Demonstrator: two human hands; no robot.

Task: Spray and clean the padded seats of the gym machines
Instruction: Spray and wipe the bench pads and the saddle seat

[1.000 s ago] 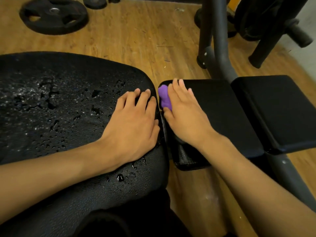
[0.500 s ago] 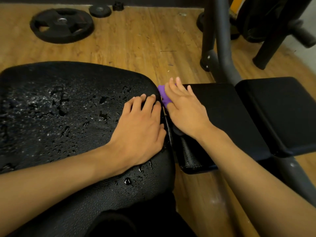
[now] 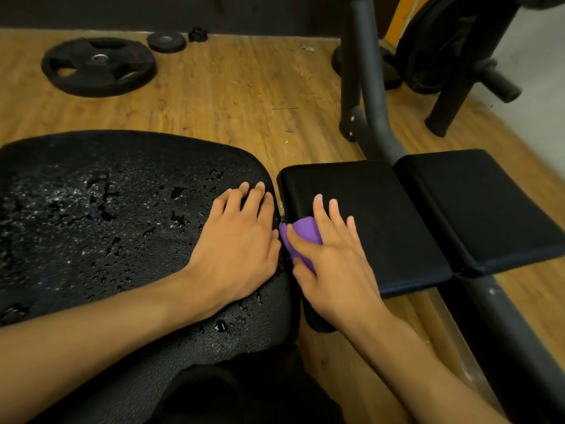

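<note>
A large black padded seat (image 3: 101, 228) fills the left, its surface wet with spray droplets. My left hand (image 3: 241, 240) rests flat on its right edge, fingers straight. Beside it lies a smaller black pad (image 3: 376, 215), with a second pad (image 3: 477, 206) further right. My right hand (image 3: 333, 258) presses a purple cloth (image 3: 301, 237) onto the left edge of the smaller pad, at the gap between the seats; the fingers lie straight over the cloth, which is mostly hidden under the palm.
A grey machine frame (image 3: 367, 96) rises behind the pads and a grey beam (image 3: 501, 325) runs under them at right. A large weight plate (image 3: 97, 67) and a small plate (image 3: 166, 41) lie on the wooden floor (image 3: 232, 96). More black equipment (image 3: 452, 56) stands at the back right.
My right hand has slid the purple cloth from the far corner of the smaller pad toward me along its left edge. The left hand stays flat on the wet seat.
</note>
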